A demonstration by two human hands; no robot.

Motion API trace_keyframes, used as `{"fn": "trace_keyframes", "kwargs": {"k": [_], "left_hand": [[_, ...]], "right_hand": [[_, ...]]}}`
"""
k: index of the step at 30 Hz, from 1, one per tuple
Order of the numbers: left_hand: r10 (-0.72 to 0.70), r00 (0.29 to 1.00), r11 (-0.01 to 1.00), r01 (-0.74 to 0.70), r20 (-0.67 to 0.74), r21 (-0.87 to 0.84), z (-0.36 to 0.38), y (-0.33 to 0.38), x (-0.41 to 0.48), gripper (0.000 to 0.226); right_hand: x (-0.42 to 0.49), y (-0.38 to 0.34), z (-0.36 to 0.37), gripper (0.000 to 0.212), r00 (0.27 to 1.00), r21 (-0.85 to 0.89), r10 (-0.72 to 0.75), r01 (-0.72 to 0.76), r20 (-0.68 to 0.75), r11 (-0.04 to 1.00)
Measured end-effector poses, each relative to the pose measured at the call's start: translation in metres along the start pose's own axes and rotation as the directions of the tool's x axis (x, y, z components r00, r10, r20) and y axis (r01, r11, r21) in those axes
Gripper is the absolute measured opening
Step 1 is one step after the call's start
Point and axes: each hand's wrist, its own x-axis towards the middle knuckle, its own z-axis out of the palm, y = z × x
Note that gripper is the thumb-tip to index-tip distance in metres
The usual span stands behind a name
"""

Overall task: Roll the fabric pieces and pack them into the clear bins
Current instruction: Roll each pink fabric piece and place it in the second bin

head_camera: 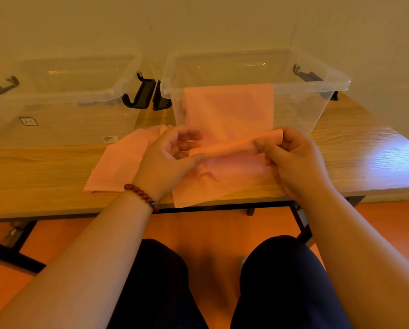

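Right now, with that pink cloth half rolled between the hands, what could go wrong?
The roll is pinched only at its ends by the left hand and right hand, so its middle may sag and loosen. The pink sheet beneath them hangs past the table's near edge and could slide to the floor. A draped piece hangs over the right bin's front rim; a stray tug might pull it down.

The fabric pieces (224,167) are plain pale pink. On the worktop (32,176), a light wood grain, the clear bins (336,79) have black latches (141,93). Below the worktop, the floor (198,224) is orange and the trousers (281,281) are dark navy. The bracelet (141,194) has dark red beads.
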Motion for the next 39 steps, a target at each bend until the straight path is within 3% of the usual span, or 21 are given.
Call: {"fn": "trace_keyframes", "kwargs": {"k": [8, 14, 20, 25, 31, 36, 39], "left_hand": [[0.019, 0.996, 0.995, -0.010, -0.088, 0.096, 0.0026, 0.0033, -0.0029, 0.029], [0.045, 0.991, 0.987, -0.025, -0.125, 0.162, 0.0013, 0.0033, -0.0052, 0.032], [0.049, 0.992, 0.987, -0.031, -0.118, 0.156, 0.0009, 0.0018, -0.0060, 0.032], [0.029, 0.995, 0.999, -0.031, -0.095, -0.022, 0.0022, 0.0028, -0.0073, 0.045], [0.070, 0.992, 0.995, -0.063, -0.101, 0.075, 0.0009, 0.0051, -0.0080, 0.035], [0.043, 0.984, 0.997, -0.032, -0.173, 0.066, 0.0008, 0.0041, -0.0076, 0.032], [0.051, 0.981, 0.994, -0.032, -0.185, 0.101, 0.0006, 0.0048, -0.0078, 0.031]], "right_hand": [[-0.0006, -0.0013, -0.0012, 0.006, 1.000, 0.072, 0.008, -0.010, 0.022, 0.997], [0.0001, -0.0008, -0.0011, 0.023, 0.997, 0.008, 0.008, -0.009, 0.079, 1.000], [0.0005, 0.0008, 0.0009, 0.032, 0.995, -0.056, -0.018, 0.024, 0.101, 0.998], [0.0031, 0.0026, -0.0007, 0.024, 0.997, -0.042, -0.005, 0.008, 0.082, 0.999], [0.0045, 0.0046, -0.0008, 0.020, 0.996, -0.010, -0.010, 0.011, 0.093, 1.000], [0.0032, 0.0038, -0.0012, 0.037, 0.993, 0.048, -0.010, 0.005, 0.120, 0.999], [0.0030, 0.0040, -0.0005, 0.029, 0.996, 0.035, -0.003, 0.000, 0.093, 0.999]]}}
